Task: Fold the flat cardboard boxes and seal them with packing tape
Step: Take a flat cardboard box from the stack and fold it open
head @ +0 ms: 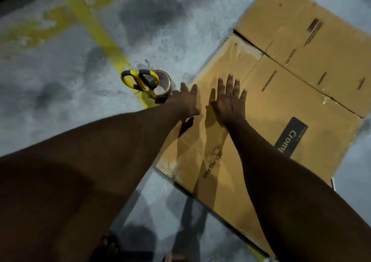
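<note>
The flat cardboard box [281, 105] lies on the concrete floor [60, 71], running from the lower middle of the frame to the upper right. It is not yet folded up, and no fresh tape shows on it. Both hands reach to its left part, near the centre of the frame.

The right hand [228, 101] is wide open, fingers straight and spread, palm down on the cardboard. That looks like a way to pin the sheet or feel for a crease before raising a side. The left hand [185, 102] is also open with straight fingers, over the box's left edge. Whether it presses down or hovers just above, I cannot tell.

Just left of that hand stands the tape roll [163, 90], upright on the floor, with yellow-and-black scissors [140, 79] resting on top — probably parked there to stay within easy reach for sealing. The roll sits so close to the box edge that a lifted side could knock it.

A yellow painted line [96, 26] runs from the upper left down to the roll. At the upper right, past a dark gap, lies more cardboard — a flap or a second box, I cannot tell. A dark label [291, 137] shows at the right.
</note>
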Demonstrator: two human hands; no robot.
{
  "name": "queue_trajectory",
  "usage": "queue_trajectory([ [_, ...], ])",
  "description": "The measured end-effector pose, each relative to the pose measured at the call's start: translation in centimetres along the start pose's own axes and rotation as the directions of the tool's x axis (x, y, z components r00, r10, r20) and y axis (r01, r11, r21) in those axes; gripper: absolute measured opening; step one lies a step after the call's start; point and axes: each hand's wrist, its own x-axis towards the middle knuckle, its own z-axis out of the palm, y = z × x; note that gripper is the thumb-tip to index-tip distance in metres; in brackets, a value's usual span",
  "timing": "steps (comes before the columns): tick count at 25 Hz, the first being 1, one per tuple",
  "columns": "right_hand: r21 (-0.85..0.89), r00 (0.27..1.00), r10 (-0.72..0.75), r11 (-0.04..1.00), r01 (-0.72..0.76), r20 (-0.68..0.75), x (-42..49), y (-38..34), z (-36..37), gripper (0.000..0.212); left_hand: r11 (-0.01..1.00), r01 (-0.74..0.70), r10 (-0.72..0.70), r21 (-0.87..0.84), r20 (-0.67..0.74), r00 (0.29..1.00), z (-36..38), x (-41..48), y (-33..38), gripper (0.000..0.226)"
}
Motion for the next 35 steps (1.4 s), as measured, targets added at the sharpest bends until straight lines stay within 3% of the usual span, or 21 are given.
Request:
queue_trajectory([
  [3,0.015,0.996,0.046,0.999,-0.047,0.073,-0.2,0.6,1.0,0.077,0.990,0.129,-0.126,-0.056,0.061,0.990,0.9,0.7,0.0,0.097],
  [9,0.153,0.988,0.124,0.979,-0.138,0.097,-1.0,0.8,1.5,0.072,0.977,0.200,-0.204,-0.071,-0.062,0.977,-0.3,-0.2,0.2,0.121],
  [12,0.314,0.984,0.153,0.934,-0.173,0.087,-1.8,0.2,0.4,0.068,0.981,0.069,-0.103,-0.182,-0.181,0.978,-1.8,-2.0,1.5,0.090],
  [14,0.533,0.971,0.219,0.812,-0.237,0.098,-2.1,-0.7,-1.9,0.066,0.971,-0.056,-0.005,-0.232,-0.252,0.968,-2.9,-4.2,3.5,0.059],
  [16,0.679,0.939,0.334,0.672,-0.297,0.081,-2.0,-1.3,-5.0,0.062,0.952,-0.154,0.073,-0.265,-0.290,0.954,-4.1,-6.5,5.4,0.044],
  [17,0.687,0.927,0.372,0.662,-0.299,0.045,-2.2,-1.3,-6.7,0.060,0.944,-0.184,0.095,-0.276,-0.308,0.947,-4.7,-7.5,6.1,0.040],
  [22,0.492,0.897,0.327,0.858,-0.149,-0.298,-6.0,-0.2,-16.1,0.072,0.913,-0.316,0.195,-0.259,-0.403,0.894,-10.6,-13.4,8.9,0.038],
  [25,0.300,0.864,0.267,0.943,-0.143,-0.427,-8.4,0.8,-23.4,0.063,0.901,-0.370,0.253,-0.227,-0.418,0.873,-15.8,-17.4,11.2,0.041],
  [29,0.160,0.809,0.248,0.968,-0.192,-0.533,-13.4,2.0,-32.8,0.040,0.883,-0.461,0.376,-0.085,-0.458,0.805,-23.5,-24.7,13.9,0.038],
  [35,0.054,0.742,0.191,0.977,-0.205,-0.642,-22.8,2.3,-44.9,0.056,0.845,-0.510,0.520,0.165,-0.483,0.705,-32.5,-37.2,14.5,0.041],
])
